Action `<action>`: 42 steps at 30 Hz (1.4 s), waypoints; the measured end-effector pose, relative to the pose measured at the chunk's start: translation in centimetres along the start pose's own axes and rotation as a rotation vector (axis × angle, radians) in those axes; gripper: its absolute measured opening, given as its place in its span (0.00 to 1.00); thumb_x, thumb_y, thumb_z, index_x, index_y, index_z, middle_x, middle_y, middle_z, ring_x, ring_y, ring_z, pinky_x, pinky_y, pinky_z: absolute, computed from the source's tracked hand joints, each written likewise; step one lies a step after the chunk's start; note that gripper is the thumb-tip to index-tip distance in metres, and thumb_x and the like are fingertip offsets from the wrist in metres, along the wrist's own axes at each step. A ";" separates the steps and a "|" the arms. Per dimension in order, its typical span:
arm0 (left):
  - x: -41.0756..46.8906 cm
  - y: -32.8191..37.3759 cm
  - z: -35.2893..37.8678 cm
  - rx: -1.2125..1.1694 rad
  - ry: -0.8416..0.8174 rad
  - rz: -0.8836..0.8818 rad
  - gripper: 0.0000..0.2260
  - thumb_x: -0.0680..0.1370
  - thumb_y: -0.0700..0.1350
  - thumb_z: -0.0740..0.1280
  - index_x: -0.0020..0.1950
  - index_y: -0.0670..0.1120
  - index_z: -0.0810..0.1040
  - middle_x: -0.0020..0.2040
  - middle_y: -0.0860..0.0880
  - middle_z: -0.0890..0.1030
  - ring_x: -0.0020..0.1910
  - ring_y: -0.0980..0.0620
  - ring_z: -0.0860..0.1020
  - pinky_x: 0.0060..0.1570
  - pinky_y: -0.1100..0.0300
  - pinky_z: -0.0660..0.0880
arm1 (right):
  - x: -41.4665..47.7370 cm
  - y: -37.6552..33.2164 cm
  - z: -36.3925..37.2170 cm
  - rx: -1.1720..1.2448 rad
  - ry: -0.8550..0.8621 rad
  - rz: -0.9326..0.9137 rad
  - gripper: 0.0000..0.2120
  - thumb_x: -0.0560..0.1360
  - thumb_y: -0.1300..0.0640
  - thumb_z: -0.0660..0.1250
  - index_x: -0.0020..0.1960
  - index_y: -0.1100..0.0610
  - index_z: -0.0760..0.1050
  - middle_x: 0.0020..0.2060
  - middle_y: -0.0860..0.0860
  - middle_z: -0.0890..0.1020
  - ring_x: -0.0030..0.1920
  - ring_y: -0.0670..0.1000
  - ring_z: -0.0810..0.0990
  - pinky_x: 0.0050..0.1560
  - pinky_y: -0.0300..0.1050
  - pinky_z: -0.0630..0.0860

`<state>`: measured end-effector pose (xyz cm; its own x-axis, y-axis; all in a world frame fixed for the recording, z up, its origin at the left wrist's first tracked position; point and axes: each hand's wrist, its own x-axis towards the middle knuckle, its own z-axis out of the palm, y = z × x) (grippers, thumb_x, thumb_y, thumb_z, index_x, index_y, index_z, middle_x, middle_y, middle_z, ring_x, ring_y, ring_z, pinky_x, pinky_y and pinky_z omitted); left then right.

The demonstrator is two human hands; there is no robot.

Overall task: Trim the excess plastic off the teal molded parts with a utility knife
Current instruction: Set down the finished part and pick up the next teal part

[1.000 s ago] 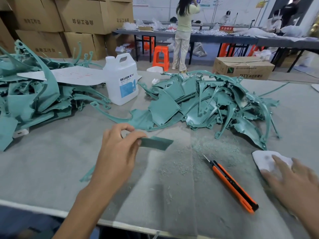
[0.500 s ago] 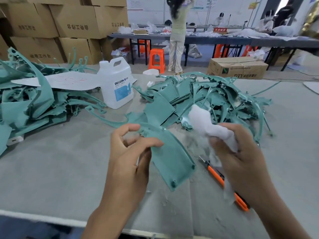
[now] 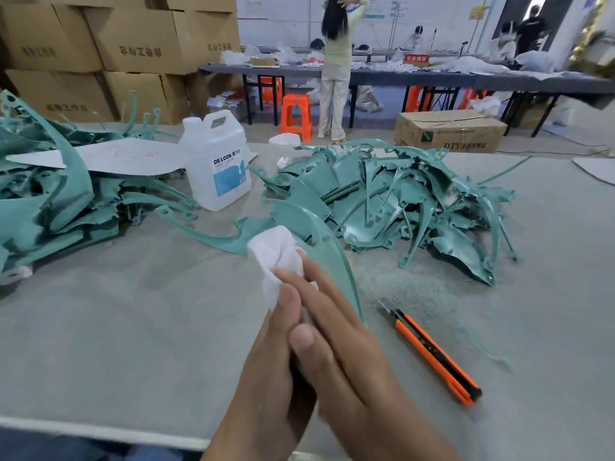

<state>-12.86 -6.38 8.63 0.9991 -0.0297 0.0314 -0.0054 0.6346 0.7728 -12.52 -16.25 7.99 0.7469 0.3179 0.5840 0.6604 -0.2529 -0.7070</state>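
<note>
Work table, near centre: left hand and right hand side by side at the held part, left gripping it, right lying flat on the cloth against its near face; utility knife on the table just right of the hands, apart from them; right pile of parts behind knife and hands; left pile of parts at the table's left edge, a flat sheet on top; jug upright between the piles; stacked boxes behind the left pile; stool, standing person and floor carton beyond the table, before the far bench.
</note>
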 end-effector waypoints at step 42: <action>0.6 -3.9 -2.6 -0.107 0.104 -0.259 0.22 0.73 0.49 0.75 0.65 0.43 0.80 0.59 0.40 0.83 0.57 0.42 0.83 0.62 0.42 0.75 | 0.7 6.7 -3.4 -0.406 0.383 0.370 0.14 0.83 0.46 0.56 0.43 0.50 0.73 0.35 0.44 0.77 0.34 0.49 0.76 0.35 0.45 0.71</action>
<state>-12.08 -6.88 4.03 0.9657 -0.1251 -0.2274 0.2490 0.6940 0.6755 -7.28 -20.85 5.03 0.8549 -0.1833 0.4853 0.2764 -0.6308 -0.7251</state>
